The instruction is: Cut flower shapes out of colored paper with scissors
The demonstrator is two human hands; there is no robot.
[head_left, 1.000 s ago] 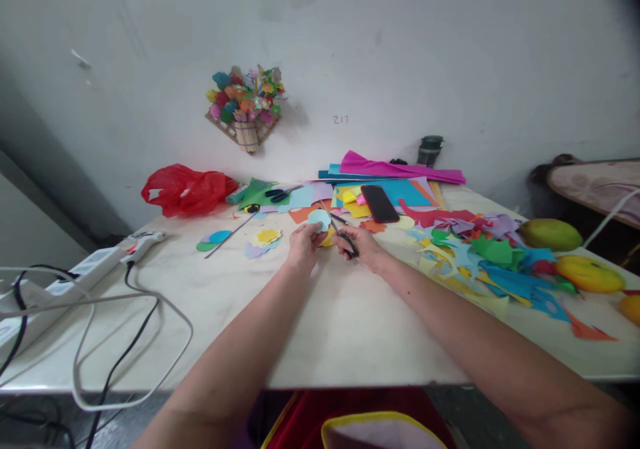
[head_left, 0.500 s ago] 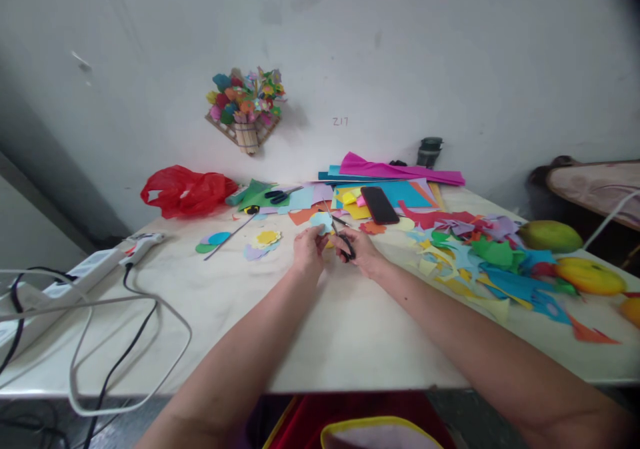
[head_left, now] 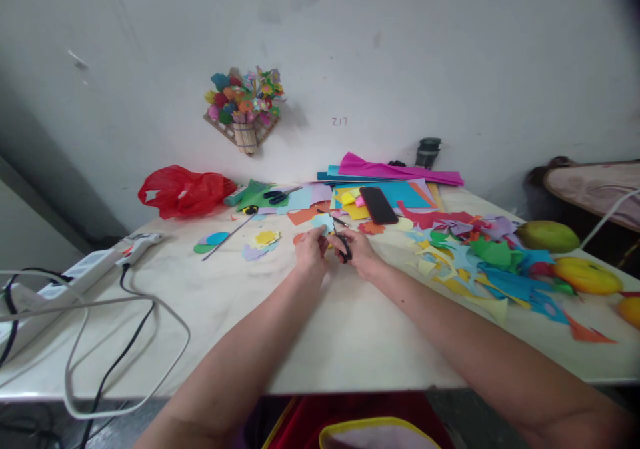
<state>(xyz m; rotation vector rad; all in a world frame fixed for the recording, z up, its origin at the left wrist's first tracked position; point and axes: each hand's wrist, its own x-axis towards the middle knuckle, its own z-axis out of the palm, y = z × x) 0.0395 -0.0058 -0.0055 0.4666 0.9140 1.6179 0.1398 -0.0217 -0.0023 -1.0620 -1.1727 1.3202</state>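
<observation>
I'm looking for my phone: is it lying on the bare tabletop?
No, the black phone lies on top of the stacked coloured paper sheets at the back of the table.

Left hand (head_left: 310, 252), right hand (head_left: 361, 254) bare; forearms bare to frame edge.

The right hand (head_left: 363, 254) hides most of the scissors (head_left: 345, 249).

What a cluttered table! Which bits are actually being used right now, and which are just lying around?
In use: left hand, light blue paper piece, right hand, black-handled scissors.
Lying about: phone, red bag, spare scissors, green mango, power strip, paper scraps.
</observation>
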